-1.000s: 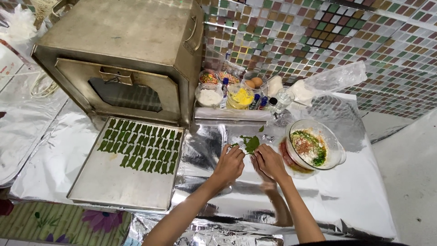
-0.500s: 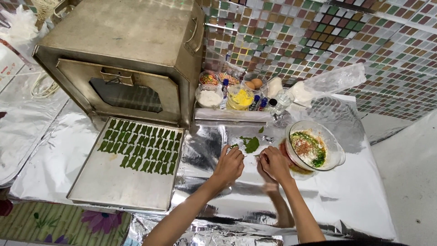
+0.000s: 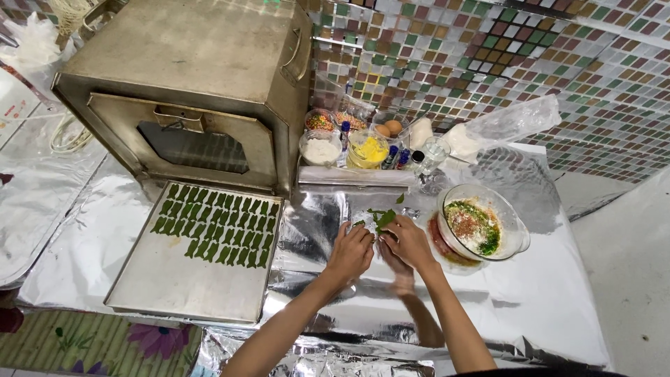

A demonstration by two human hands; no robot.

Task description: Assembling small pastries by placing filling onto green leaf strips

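Both forearms are reaching up from the near edge, converging toward the middle of the foil-covered surface point(image 3: 516, 307). The left hand point(image 3: 351, 253) is lying palm down with its fingers curled, fingertips pressing at the green leaf point(image 3: 382, 219). The right hand point(image 3: 408, 241) is arching just beside it, its fingers bending inward and pinching the same leaf from the other side; both hands are closing on it, and the two are nearly touching each other. The leaf is lying on the foil just left of the glass bowl point(image 3: 515, 230), which is holding a filling of green, white and reddish ingredients. Well to the left of the bowl, a flat metal tray point(image 3: 174, 286) is carrying neat rows of small folded green pieces. Beyond the tray, a metal box oven point(image 3: 188, 91) is standing with its door shut. Behind the bowl, against the mosaic tile wall point(image 3: 488, 63), small containers point(image 3: 349, 139) of sprinkles, powder and eggs are clustering together.
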